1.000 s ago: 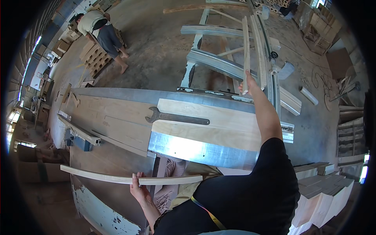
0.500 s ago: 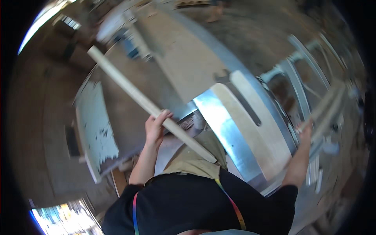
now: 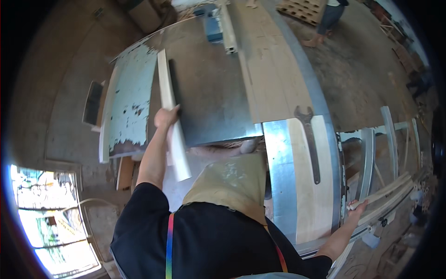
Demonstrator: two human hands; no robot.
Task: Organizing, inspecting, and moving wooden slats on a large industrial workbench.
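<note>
Head view: left hand [image 3: 166, 117] is wrapped around a long pale wooden strip [image 3: 171, 111], gripped about midway, the upper half lying flat on the grey metal table top [image 3: 213, 83] and the lower end hanging off the near edge over the person's lap. The strip runs alongside the seam between the grey plate and the chipped pale-blue panel [image 3: 130, 102]. Right hand [image 3: 358, 205] is out at full reach to the right, fingertips on the end of another pale strip in the bundle of wooden strips [image 3: 390, 188] stacked by the curved metal frame [image 3: 371, 156]; it's small and near the fisheye rim, so I can't tell whether it has closed on the piece or just touches it. Between the two hands: a shiny sheet-metal band [image 3: 278, 176], a light plywood board [image 3: 306, 186] and a large open-ended spanner [image 3: 310, 139] lying on it. A blue clamp-like fixture [image 3: 213, 25] sits at the far end of the table, and another person [image 3: 331, 18] stands on the floor beyond. Judgement: step in hand looks like setting one strip down on the table while lining up the next from the stack. Next move probably calls for sliding the left strip fully onto the plate so it doesn't tip off the edge, then getting a firm pinch on the right piece and lifting it clear of its neighbours and the spanner.
</note>
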